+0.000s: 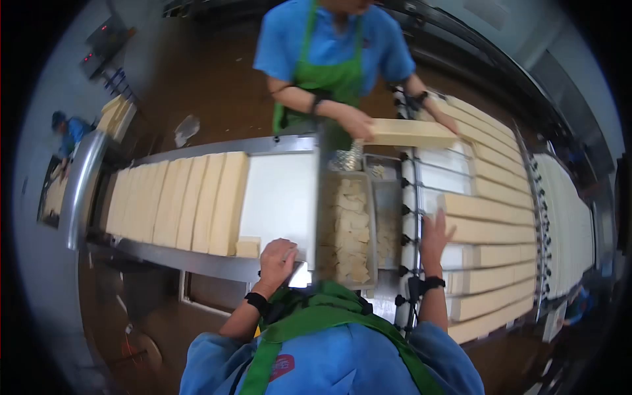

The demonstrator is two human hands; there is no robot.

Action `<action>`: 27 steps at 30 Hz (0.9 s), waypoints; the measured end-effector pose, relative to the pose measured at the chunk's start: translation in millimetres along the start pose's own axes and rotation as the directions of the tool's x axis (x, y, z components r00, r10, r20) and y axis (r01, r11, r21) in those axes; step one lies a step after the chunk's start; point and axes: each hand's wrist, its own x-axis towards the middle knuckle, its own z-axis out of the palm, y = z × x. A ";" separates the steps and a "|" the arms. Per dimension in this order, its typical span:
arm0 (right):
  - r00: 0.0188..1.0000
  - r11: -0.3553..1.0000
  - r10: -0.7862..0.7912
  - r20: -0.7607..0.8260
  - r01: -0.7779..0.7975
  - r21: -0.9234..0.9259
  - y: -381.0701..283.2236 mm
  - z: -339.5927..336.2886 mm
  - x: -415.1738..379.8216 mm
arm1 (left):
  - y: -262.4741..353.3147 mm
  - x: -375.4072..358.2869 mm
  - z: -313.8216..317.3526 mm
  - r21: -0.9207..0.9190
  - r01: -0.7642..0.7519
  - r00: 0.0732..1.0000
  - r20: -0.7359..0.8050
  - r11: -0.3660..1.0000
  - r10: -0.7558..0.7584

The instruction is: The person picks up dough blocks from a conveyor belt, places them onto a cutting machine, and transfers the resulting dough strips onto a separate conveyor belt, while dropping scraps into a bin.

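My left hand (278, 259) lies over the near edge of the white belt (280, 197), fingers loosely bent with nothing in them. Just left of it is a small cream-coloured piece (248, 247), by the end of a row of long cream-coloured blocks (207, 201). On the right, my right hand (434, 238) is raised with fingers spread, its fingertips right at the end of a long cream-coloured block (487, 230) on the slatted conveyor. Between my hands stands a tray (373, 230) of broken cream-coloured pieces (352, 230).
Across from me, a co-worker in a green apron (329, 72) holds a long block (411, 133) with both hands over the gap between belts. Black knobs (405, 210) line the right conveyor's edge. Another person (69, 135) is at the far left.
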 end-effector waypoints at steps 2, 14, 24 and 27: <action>0.999 0.990 0.030 -0.015 -0.027 0.140 6.1 16.9 -5.0 | -26.0 -15.5 -19.2 0.052 0.214 0.950 -0.245 0.975 -0.196; 0.903 0.657 -0.427 -0.050 0.348 0.669 -322.9 16.6 96.0 | -88.3 -36.9 -79.0 0.067 0.796 0.549 -0.500 0.602 -0.670; 0.760 0.657 -0.650 0.023 0.546 0.519 -557.3 76.9 175.2 | -71.2 -20.1 -96.8 0.020 0.823 0.546 -0.307 0.568 -0.780; 0.800 0.741 -0.596 0.068 0.515 0.431 -572.4 77.1 182.7 | -76.4 -20.2 -96.9 -0.018 0.842 0.517 -0.261 0.540 -0.815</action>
